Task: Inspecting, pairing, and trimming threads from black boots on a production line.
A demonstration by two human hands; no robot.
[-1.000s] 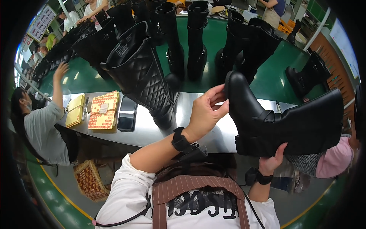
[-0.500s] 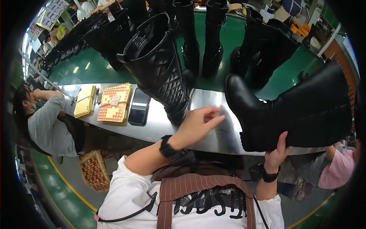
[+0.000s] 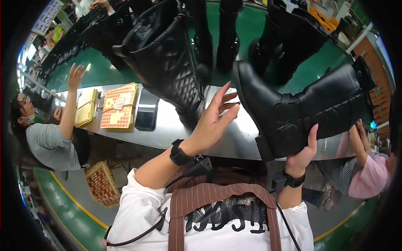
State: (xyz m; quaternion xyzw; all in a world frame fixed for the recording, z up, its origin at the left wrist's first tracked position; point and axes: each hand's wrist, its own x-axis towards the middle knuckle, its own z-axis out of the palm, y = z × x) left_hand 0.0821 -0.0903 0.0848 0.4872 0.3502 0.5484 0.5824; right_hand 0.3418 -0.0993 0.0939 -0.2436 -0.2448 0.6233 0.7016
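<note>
- At 6 o'clock, a worker's brown pinstriped apron (image 3: 222, 192) covers a white shirt; both wrists carry black straps.
- Between 3 and 4 o'clock, the right hand (image 3: 303, 157) is clamped on a black boot (image 3: 278, 115), its thumb against the near side and its fingers hidden behind.
- The boot is held sideways at 3 o'clock above the worktop: toe toward 1, sole facing 9, shaft stretching toward 2, a strap crossing the ankle.
- At the centre of the dial, the left hand (image 3: 213, 121) grips nothing, its fingers and thumb apart, just beside the sole; whether a fingertip touches cannot be told.
- At 11 o'clock, a quilted boot (image 3: 167, 62) stands with its foot on the metal worktop (image 3: 165, 129), its top leaning outward in the curved view.
- Toward 9 o'clock on the same metal lie a dark phone (image 3: 147, 111), a banded, red-patterned card stack (image 3: 118, 108) and a yellow bundle (image 3: 86, 108).
- At 8 o'clock, a woven basket (image 3: 101, 184) sits below the worktop.
- At 9 o'clock, a co-worker in grey (image 3: 52, 144) raises a hand; between 3 and 4, another in pink (image 3: 368, 178) reaches toward the worktop.
- Beyond, tall dark boots (image 3: 228, 33) stand on a green surface (image 3: 98, 75), from 10 round to 1 o'clock.
- Farther off, between 1 and 2, an orange crate (image 3: 322, 19) shows.
</note>
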